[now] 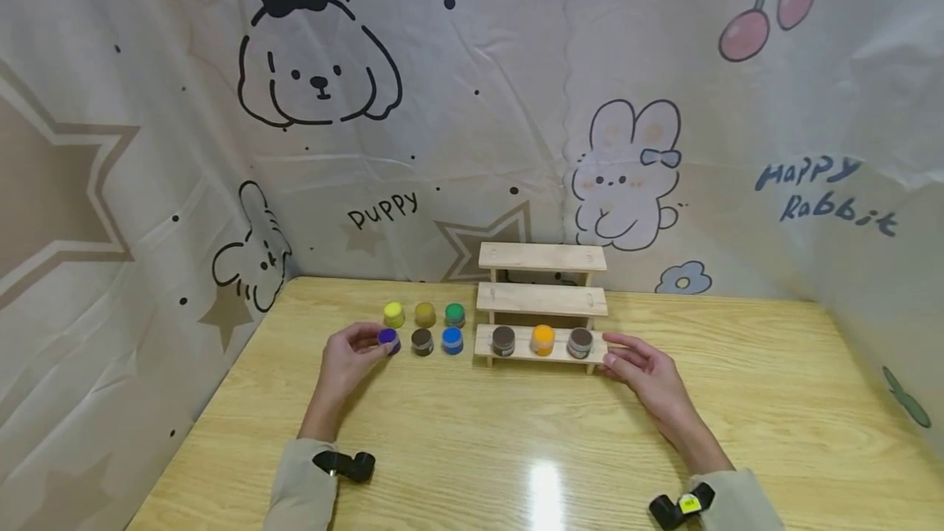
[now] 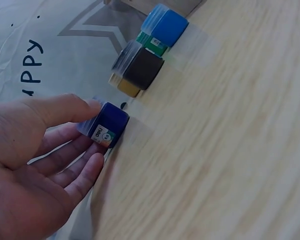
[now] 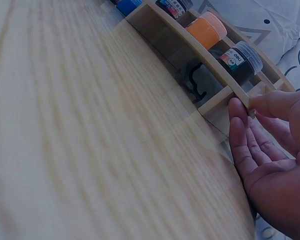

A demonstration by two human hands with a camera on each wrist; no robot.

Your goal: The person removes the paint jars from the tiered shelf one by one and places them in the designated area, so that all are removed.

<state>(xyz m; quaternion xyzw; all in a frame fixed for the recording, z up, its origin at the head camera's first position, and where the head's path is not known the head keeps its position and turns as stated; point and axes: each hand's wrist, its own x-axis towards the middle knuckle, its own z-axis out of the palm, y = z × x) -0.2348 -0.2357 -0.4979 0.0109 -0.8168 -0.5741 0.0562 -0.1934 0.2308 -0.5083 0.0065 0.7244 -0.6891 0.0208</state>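
Observation:
My left hand [image 1: 345,365] pinches a dark purple paint jar [image 1: 388,341] between thumb and fingers, at the left end of the front row of jars. In the left wrist view, the thumb lies by the clear lid of this purple jar [image 2: 110,125]; whether its base touches the table cannot be told. My right hand [image 1: 656,388] pinches the right end of the lowest step of a three-step wooden stand [image 1: 542,299]. On that step stand a dark jar [image 1: 504,341], an orange jar [image 1: 542,340] and another dark jar [image 1: 580,342].
Beside the purple jar stand a dark brown jar [image 1: 422,342] and a blue jar [image 1: 452,341]. Behind them are yellow [image 1: 394,315], ochre [image 1: 424,315] and green [image 1: 454,315] jars. A printed curtain [image 1: 472,129] hangs behind the wooden table [image 1: 457,433].

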